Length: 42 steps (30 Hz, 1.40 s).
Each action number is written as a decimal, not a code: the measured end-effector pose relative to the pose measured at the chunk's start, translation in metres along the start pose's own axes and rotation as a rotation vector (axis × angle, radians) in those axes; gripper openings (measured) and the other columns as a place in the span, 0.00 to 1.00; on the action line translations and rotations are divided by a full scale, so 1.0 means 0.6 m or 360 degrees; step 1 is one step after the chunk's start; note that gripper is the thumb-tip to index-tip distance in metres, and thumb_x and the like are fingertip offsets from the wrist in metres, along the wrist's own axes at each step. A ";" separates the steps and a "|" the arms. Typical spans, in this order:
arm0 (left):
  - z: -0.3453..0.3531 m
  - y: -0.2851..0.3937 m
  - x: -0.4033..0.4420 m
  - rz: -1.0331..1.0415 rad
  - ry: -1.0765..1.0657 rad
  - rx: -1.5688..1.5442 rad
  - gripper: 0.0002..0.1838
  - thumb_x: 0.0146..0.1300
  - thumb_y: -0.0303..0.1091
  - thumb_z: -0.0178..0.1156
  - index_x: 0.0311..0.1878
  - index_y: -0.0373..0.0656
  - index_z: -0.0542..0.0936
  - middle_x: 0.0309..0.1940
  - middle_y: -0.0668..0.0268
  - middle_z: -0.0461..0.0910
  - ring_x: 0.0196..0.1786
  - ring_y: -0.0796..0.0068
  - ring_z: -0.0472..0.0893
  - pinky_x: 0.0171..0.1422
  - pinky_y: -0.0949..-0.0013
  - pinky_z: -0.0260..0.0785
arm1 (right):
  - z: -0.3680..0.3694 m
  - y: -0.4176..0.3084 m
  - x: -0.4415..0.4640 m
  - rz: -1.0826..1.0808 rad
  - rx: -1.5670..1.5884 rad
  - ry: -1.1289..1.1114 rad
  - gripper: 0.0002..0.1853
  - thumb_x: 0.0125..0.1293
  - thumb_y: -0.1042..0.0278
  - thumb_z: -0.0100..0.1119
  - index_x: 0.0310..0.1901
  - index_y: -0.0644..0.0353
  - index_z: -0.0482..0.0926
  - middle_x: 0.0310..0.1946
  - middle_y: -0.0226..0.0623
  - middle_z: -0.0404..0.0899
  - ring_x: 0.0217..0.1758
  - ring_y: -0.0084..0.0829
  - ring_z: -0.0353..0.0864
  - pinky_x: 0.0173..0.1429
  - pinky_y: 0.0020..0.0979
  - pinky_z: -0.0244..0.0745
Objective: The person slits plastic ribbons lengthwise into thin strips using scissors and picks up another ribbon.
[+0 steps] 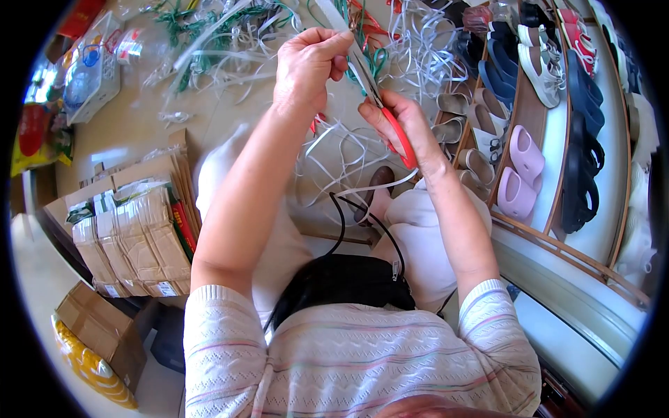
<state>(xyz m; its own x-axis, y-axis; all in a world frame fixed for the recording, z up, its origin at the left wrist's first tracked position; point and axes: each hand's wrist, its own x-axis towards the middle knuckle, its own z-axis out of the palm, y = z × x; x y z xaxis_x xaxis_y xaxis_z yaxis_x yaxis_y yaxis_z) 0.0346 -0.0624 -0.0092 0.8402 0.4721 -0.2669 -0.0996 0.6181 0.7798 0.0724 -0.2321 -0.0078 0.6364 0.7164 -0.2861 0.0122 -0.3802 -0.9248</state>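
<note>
A: Largest item?
B: Shoe rack (547,160), right side of the frame, wooden rails, white shelves, many pairs aboard.
A: Next?
B: Tangle of strips (439,49), white, green and red, spread over the floor across the top of the frame.
A: Then?
B: Cardboard stack (132,237), flattened, left of the frame. Black bag (341,282), centre, on the person's lap. White basket (90,83), upper left, plastic, holding assorted items. Pink slides (523,167), one pair, on the rack.
A: Hands?
B: Two, bare, both upper centre. Left hand (313,59): fingers curled, thumb and forefinger pinching a white strip. Right hand (404,122): wrapped about the red handles of the scissors.
A: Scissors?
B: Scissors (398,136), one pair, upper centre, blades pointing up the frame, set narrow along the strip. Whether the edges meet on it, cannot tell.
A: Smallest?
B: White strip (331,10), top centre, flat, slim, running from the frame's edge beneath the left thumb toward the blades.
</note>
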 end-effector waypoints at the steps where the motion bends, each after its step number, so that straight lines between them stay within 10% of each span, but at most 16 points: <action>1: 0.000 0.000 0.001 -0.0009 -0.0002 0.0013 0.07 0.53 0.29 0.62 0.26 0.40 0.74 0.18 0.69 0.72 0.19 0.82 0.70 0.22 0.79 0.58 | 0.000 -0.002 0.000 -0.0001 0.0021 -0.0016 0.13 0.59 0.56 0.58 0.33 0.57 0.73 0.14 0.19 0.63 0.13 0.12 0.59 0.17 0.16 0.53; 25: 0.001 0.005 0.011 0.0115 0.0043 0.0184 0.07 0.53 0.30 0.63 0.27 0.38 0.76 0.19 0.68 0.74 0.19 0.83 0.71 0.21 0.79 0.60 | -0.001 0.003 -0.002 0.0004 0.0005 0.0004 0.13 0.61 0.55 0.56 0.32 0.56 0.71 0.13 0.19 0.62 0.13 0.12 0.59 0.16 0.17 0.52; 28: 0.009 0.005 0.002 0.0091 0.0042 0.0207 0.07 0.53 0.30 0.63 0.27 0.38 0.76 0.19 0.68 0.74 0.19 0.82 0.71 0.21 0.79 0.60 | -0.001 -0.015 -0.004 0.0037 0.0079 0.0048 0.15 0.59 0.58 0.60 0.27 0.61 0.71 0.19 0.19 0.65 0.25 0.11 0.59 0.26 0.17 0.57; 35: 0.008 0.011 0.000 0.0067 -0.0020 0.0250 0.07 0.53 0.31 0.62 0.27 0.38 0.76 0.18 0.68 0.74 0.19 0.83 0.70 0.22 0.79 0.60 | -0.005 -0.005 -0.009 0.0194 0.0377 -0.0055 0.15 0.60 0.57 0.58 0.24 0.55 0.67 0.11 0.19 0.60 0.10 0.12 0.56 0.13 0.18 0.49; 42: -0.005 0.021 0.013 0.0129 0.0001 0.0171 0.06 0.54 0.30 0.62 0.28 0.39 0.75 0.20 0.68 0.75 0.19 0.82 0.72 0.22 0.80 0.62 | -0.019 -0.004 -0.012 0.0204 0.0402 -0.0231 0.12 0.62 0.59 0.54 0.37 0.61 0.71 0.15 0.20 0.62 0.15 0.13 0.57 0.19 0.16 0.52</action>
<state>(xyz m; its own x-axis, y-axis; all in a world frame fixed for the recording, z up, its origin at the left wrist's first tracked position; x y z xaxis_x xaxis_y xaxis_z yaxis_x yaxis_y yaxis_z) 0.0385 -0.0492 -0.0033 0.8312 0.5185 -0.2007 -0.1098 0.5070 0.8549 0.0766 -0.2427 -0.0007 0.5036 0.7550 -0.4201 -0.2646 -0.3281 -0.9068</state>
